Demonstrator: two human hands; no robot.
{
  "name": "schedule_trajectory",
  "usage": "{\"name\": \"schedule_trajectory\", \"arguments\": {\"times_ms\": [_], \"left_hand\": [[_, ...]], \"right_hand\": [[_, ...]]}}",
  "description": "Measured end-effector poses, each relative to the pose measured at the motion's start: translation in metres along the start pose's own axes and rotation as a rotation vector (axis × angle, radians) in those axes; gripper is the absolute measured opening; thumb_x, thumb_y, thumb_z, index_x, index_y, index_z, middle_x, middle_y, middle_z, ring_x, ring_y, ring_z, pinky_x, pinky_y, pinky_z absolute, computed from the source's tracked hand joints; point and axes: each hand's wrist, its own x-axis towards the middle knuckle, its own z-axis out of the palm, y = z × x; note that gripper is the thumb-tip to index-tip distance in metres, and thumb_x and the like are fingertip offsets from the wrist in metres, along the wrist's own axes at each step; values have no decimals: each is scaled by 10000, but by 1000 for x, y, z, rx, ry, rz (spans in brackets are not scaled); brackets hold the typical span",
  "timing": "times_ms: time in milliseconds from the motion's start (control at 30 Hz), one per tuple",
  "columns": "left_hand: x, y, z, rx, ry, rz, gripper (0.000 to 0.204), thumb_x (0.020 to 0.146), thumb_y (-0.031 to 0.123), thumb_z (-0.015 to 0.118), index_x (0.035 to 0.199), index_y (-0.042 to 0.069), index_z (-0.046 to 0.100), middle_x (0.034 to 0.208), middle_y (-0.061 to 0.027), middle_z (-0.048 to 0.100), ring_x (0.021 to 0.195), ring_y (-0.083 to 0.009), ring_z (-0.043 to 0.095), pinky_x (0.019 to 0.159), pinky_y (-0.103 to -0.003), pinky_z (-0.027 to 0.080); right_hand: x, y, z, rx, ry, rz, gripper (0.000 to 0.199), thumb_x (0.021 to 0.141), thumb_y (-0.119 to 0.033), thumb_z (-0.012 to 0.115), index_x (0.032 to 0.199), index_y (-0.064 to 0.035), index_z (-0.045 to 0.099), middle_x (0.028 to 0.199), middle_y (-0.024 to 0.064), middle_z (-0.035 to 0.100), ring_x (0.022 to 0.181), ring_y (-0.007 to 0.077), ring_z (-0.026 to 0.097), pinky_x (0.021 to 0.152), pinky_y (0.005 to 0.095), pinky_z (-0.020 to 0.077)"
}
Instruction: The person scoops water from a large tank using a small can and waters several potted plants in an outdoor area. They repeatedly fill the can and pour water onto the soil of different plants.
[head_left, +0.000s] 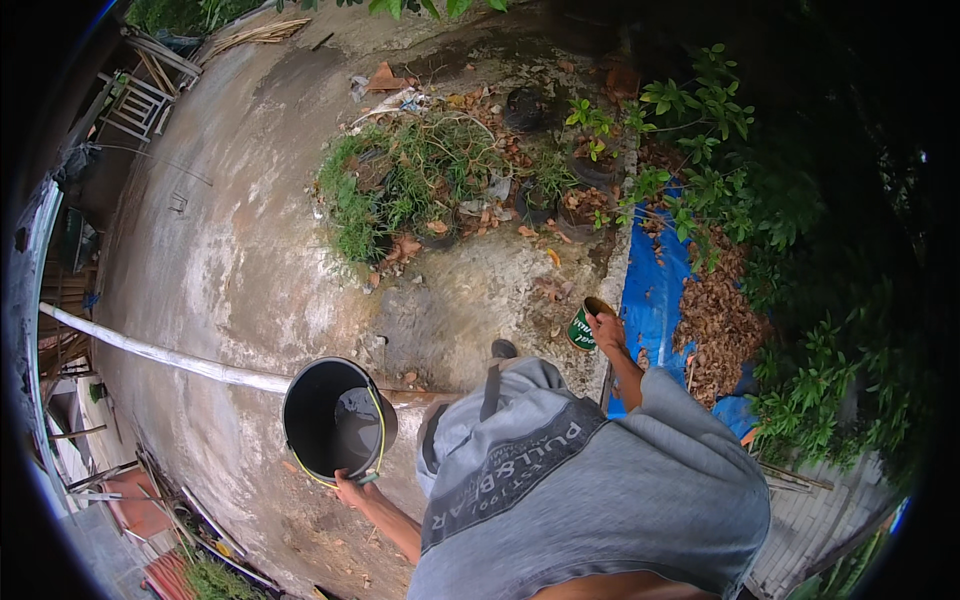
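Note:
My left hand [352, 487] is closed at the near rim of a black bucket [306, 408], by its yellowish wire handle. Some liquid that looks like water lies in the bottom of this bucket, which hangs tilted out to my left. On the other side, my right hand [606, 330] grips a green tin can [579, 331] by its upper edge. The can is open at the top, and its inside is too dark to make out. Ahead of both hands grows a cluster of potted plants [420, 170] with grassy leaves.
A long white pole [190, 363] lies across the stained concrete [240, 240] to the left. Along the right runs a low ledge, with a blue tarp [648, 290] and heaped dry leaves [722, 335] beyond it. Leafy shrubs [830, 385] crowd the far right.

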Motion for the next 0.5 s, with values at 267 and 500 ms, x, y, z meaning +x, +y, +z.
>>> {"name": "schedule_trajectory", "arguments": {"times_ms": [267, 500], "left_hand": [[-27, 9, 28, 105, 31, 4, 124, 738, 30, 616, 700, -56, 536, 795, -142, 570, 709, -253, 560, 624, -377, 511], [-42, 25, 38, 52, -79, -27, 141, 746, 36, 592, 861, -41, 564, 845, -129, 607, 732, -254, 619, 601, -370, 525]], "right_hand": [[-11, 51, 34, -103, -209, -3, 559, 794, -546, 659, 860, 9, 669, 870, 175, 673, 880, 330, 638, 778, 480, 502], [139, -28, -92, -239, -41, -168, 631, 815, -589, 592, 722, 34, 634, 703, 203, 629, 713, 359, 632, 681, 471, 490]]}}
